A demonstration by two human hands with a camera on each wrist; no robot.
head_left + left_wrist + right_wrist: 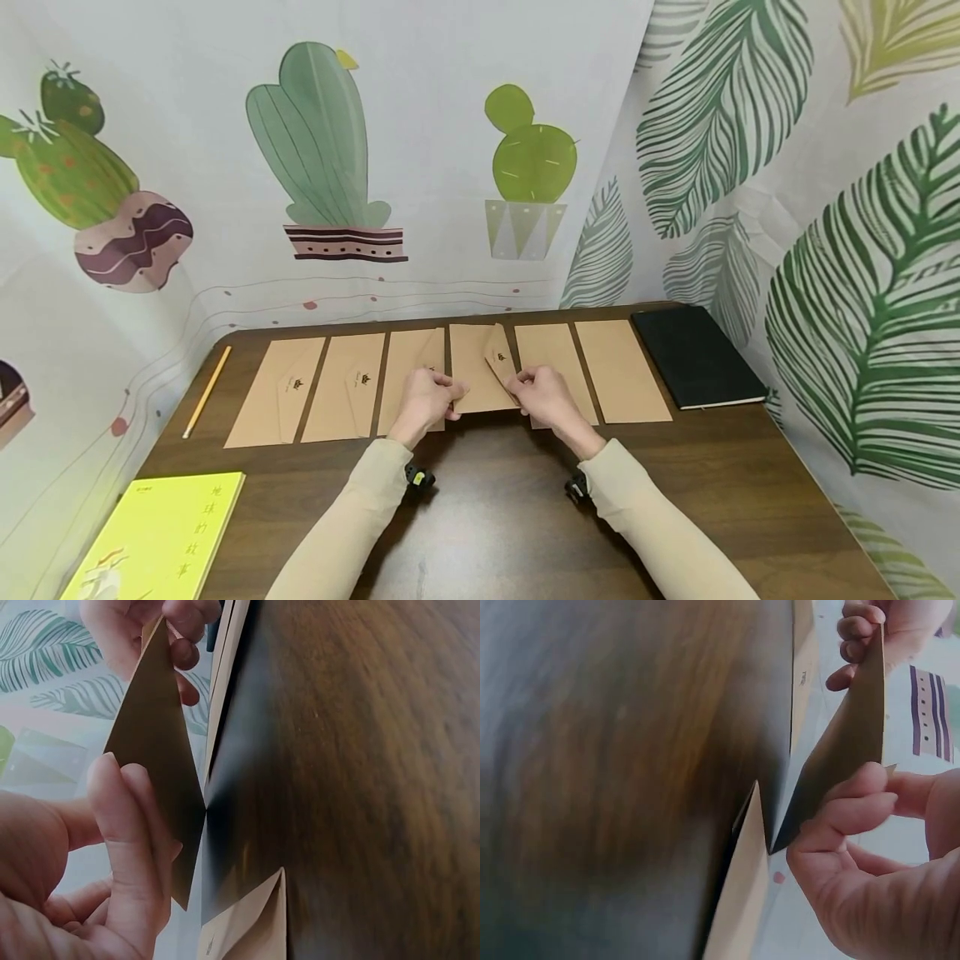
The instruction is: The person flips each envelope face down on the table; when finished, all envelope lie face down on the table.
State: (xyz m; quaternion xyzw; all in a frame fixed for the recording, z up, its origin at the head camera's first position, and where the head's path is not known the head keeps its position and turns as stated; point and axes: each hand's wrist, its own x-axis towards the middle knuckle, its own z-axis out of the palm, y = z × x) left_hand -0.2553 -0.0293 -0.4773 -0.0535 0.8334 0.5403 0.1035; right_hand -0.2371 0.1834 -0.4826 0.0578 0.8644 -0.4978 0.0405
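Observation:
Both hands hold a brown kraft paper envelope near the middle of a row. My left hand pinches its near left corner between thumb and fingers. At the near right corner my right hand pinches it the same way. The near edge is lifted from the table; in the left wrist view the envelope slants up off the wood. Its pointed flap, printed with a dark crown, lies along the right side. In the right wrist view the underside of the envelope shows plain and shaded.
Similar envelopes lie either side, including one at the left and one at the right. A yellow pencil lies far left, a yellow-green book near left, a black notebook far right. A printed cloth hangs behind the brown table.

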